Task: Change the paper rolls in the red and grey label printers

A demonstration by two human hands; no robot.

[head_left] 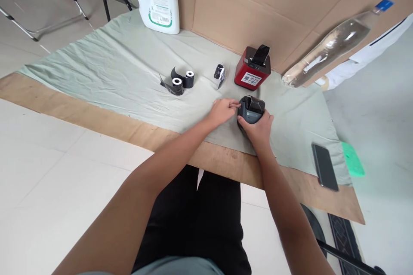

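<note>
A small dark grey portable printer (pixel 251 115) stands on the cloth near the table's front edge, with a strip of shiny black paper (pixel 256 104) at its top. My right hand (pixel 258 129) wraps around its near right side, thumb on the front. From the left, my left hand (pixel 223 111) has its fingers curled, and a fingertip touches the printer's left side. Behind it sits a red and black printer (pixel 253 68) with black paper out of its top. Black paper rolls (pixel 177 87) (pixel 189 79) lie further left, and a smaller shiny black roll (pixel 220 72) lies nearer.
A white detergent bottle (pixel 159 0) stands at the back left beside a cardboard wall (pixel 232 4). A clear plastic bottle (pixel 335 47) is at the back right. A phone (pixel 325 166) lies on the right front edge, near a green object (pixel 353 159).
</note>
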